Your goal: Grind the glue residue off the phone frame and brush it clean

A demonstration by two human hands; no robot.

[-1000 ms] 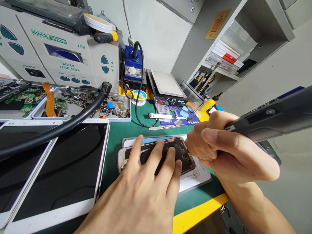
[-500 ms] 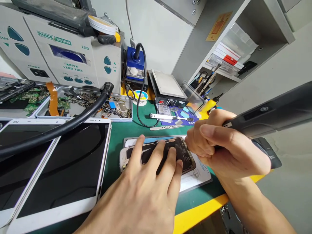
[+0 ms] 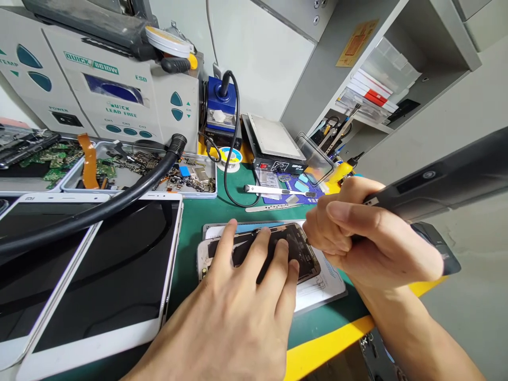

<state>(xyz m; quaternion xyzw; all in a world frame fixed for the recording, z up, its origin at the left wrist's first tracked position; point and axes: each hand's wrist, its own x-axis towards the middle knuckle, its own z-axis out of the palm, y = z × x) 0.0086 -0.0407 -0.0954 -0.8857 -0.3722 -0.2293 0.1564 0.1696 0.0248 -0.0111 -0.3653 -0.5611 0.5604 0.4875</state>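
Observation:
An opened phone housing (image 3: 305,254) with a dark inside lies on a white sheet (image 3: 333,286) on the green mat. My left hand (image 3: 250,296) lies over the housing with its fingers spread, and the fingertips rest on it. My right hand (image 3: 365,227) is closed at the right end of the housing, wrapped round a black electric screwdriver-like tool (image 3: 448,174) whose thick body points up to the right. The tip of the tool is hidden behind my fingers.
Two white-framed devices (image 3: 115,275) lie at the left, crossed by a black hose (image 3: 138,188). A grey station (image 3: 115,90) stands behind a tray of parts (image 3: 154,185). A brush (image 3: 278,191), a hot plate (image 3: 278,140) and a solder spool (image 3: 230,159) are farther back.
The whole view has shifted very slightly, with things appearing a little farther right. Both hands keep the same pose on the phone housing and the tool.

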